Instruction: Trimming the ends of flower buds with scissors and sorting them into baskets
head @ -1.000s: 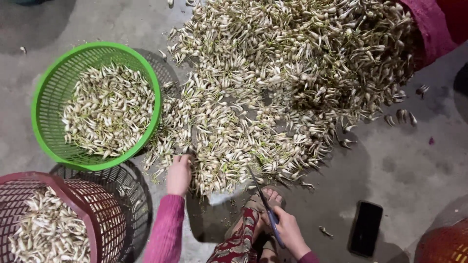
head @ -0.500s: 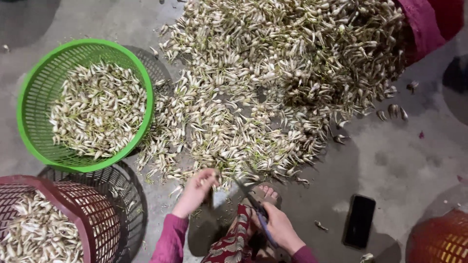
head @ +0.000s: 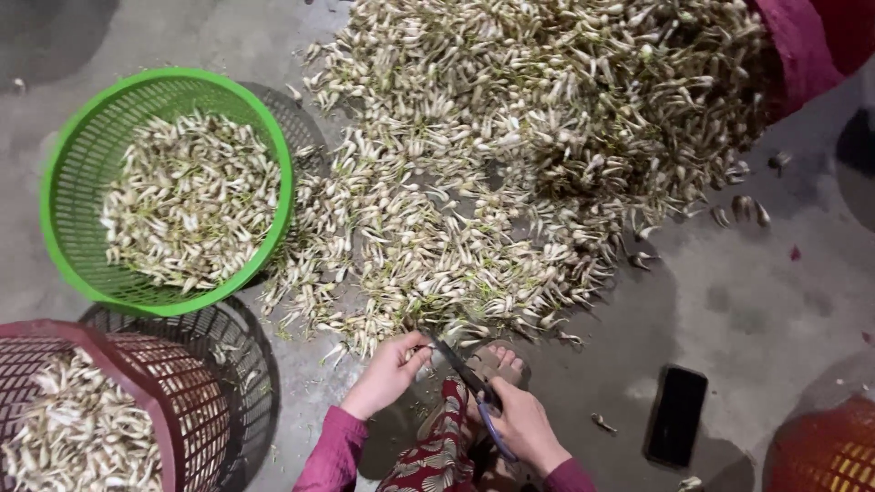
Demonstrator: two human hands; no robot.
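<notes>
1. Since half a second ago the left hand (head: 387,374) has drawn in from the edge of the heap toward the scissors (head: 463,374), and the right hand (head: 527,426) has stayed low at 6 o'clock.
2. The left hand's fingers (head: 415,351) are pinched shut on a small pale sprout (head: 425,345), held right at the tip of the scissors' blades.
3. The right hand's fingers are closed round the blue handles of the scissors, whose dark blades point to 11 o'clock; whether the blades are parted I cannot tell.
4. A bare foot (head: 499,364) lies just behind the blades, on the floor (head: 756,301), with a patterned red trouser leg (head: 437,456) below it between the two maroon sleeves.
5. The big heap of pale sprouts (head: 510,155) spreads from the hands up to 12 and 1 o'clock, its near edge touching the left hand's place.
6. At 9 o'clock a green basket (head: 64,264) holds more sprouts; it sits partly over a black basket (head: 228,355).
7. At 7 o'clock a dark red basket (head: 173,401), also part full, overlaps the black one.
8. A black phone (head: 675,416) lies flat at 4 o'clock, near the right hand yet apart from it.
9. An orange basket (head: 820,451) shows at 5 o'clock, cut by the frame.
10. A few stray sprouts lie on the floor at 2 o'clock, beside a maroon cloth (head: 802,46) at the top corner.
</notes>
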